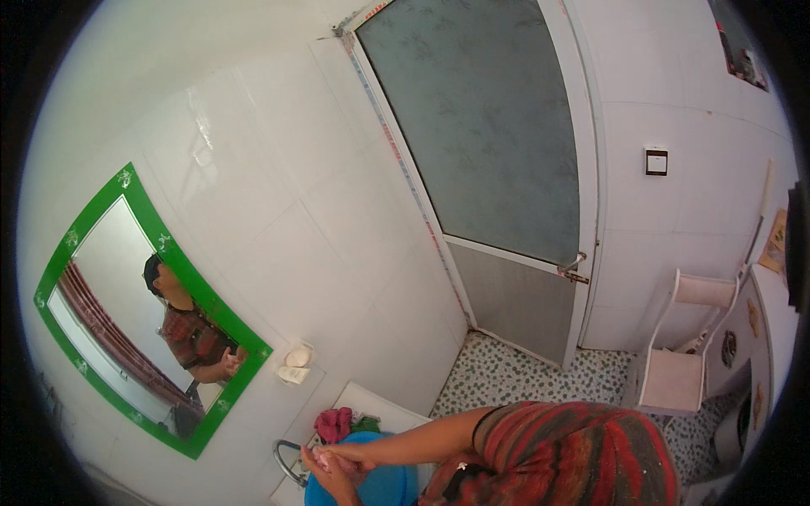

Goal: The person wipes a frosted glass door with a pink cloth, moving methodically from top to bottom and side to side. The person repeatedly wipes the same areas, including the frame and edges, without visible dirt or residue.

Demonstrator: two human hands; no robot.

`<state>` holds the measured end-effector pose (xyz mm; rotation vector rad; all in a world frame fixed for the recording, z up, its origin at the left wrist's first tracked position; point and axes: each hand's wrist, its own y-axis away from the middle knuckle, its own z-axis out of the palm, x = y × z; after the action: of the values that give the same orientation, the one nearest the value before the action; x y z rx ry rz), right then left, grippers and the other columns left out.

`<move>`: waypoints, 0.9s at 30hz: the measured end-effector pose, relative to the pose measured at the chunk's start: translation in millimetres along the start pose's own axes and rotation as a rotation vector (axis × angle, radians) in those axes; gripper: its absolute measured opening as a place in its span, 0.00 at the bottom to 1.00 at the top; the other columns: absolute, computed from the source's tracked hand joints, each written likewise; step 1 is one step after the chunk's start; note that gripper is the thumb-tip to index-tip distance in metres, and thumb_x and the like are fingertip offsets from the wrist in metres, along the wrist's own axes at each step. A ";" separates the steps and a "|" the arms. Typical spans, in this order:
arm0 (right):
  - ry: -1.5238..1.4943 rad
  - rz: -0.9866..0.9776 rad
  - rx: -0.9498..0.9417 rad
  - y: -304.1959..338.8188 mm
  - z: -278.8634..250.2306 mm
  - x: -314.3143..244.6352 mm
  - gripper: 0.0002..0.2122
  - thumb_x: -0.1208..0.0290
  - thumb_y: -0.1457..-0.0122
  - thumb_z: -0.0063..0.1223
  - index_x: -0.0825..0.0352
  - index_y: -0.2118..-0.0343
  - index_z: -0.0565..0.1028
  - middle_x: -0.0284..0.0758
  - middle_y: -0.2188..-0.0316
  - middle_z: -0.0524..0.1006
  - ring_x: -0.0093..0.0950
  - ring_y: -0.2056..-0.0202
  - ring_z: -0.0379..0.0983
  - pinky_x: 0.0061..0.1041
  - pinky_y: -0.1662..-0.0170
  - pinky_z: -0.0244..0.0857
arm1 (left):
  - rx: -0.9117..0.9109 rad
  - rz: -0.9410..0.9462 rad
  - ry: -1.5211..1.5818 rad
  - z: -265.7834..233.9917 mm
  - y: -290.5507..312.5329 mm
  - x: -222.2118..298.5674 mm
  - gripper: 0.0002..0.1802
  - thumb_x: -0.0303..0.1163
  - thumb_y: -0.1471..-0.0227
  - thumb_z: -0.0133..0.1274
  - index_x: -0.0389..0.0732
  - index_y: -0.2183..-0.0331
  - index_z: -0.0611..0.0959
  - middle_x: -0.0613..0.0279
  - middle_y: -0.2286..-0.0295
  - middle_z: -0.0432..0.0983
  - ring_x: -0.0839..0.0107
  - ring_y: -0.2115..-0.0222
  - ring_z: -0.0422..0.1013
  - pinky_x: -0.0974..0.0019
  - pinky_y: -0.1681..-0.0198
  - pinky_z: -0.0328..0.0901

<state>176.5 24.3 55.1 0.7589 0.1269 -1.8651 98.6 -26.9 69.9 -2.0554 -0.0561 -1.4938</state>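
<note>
Over a blue basin [384, 481], my two hands are pressed together beside a curved metal faucet [285, 455]. My right hand [351, 456] reaches in along the upper forearm, its fingers closed against the other hand. My left hand [327, 475] comes from the lower edge with its fingers bent round. Something pinkish shows between the palms, but I cannot make out what it is. Right behind the hands, a crumpled magenta cloth [333, 424] lies by the basin's rim, with a green item [365, 424] beside it.
A white counter [371, 400] carries the basin. On the wall are a green-framed mirror [190, 434] and a soap holder [295, 363]. A frosted-glass door [489, 126] stands beyond, above a speckled floor [498, 371]. A pink-and-white rack [672, 379] is at the right.
</note>
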 end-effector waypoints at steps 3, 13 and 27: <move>-0.077 -0.062 0.065 12.8 7.8 1.6 0.14 0.50 0.50 0.43 0.55 0.81 0.69 0.26 0.89 0.66 0.21 0.92 0.56 0.23 0.90 0.43 | -0.127 0.080 -0.016 1.5 -6.8 7.8 0.22 0.33 0.51 0.45 0.31 0.55 0.67 0.49 0.56 0.65 0.61 0.55 0.62 0.64 0.51 0.56; 0.285 -0.373 0.538 -11.2 -34.1 3.4 0.11 0.57 0.50 0.42 0.57 0.81 0.70 0.27 0.89 0.66 0.24 0.89 0.61 0.27 0.88 0.47 | -0.138 -0.075 0.264 37.0 0.4 -10.9 0.17 0.34 0.52 0.39 0.31 0.71 0.77 0.54 0.73 0.73 0.66 0.71 0.69 0.66 0.65 0.64; 1.357 -1.015 0.208 147.2 -87.8 -66.8 0.04 0.76 0.54 0.45 0.63 0.83 0.68 0.32 0.81 0.67 0.27 0.73 0.65 0.29 0.64 0.61 | -0.206 -0.554 0.074 -11.2 -25.7 -9.2 0.29 0.53 0.51 0.42 0.41 0.56 0.71 0.59 0.57 0.68 0.67 0.55 0.62 0.55 0.53 0.52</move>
<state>358.3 52.0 60.3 2.2985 1.3900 -1.8550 76.3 -8.3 75.1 -2.2580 -0.4970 -1.9712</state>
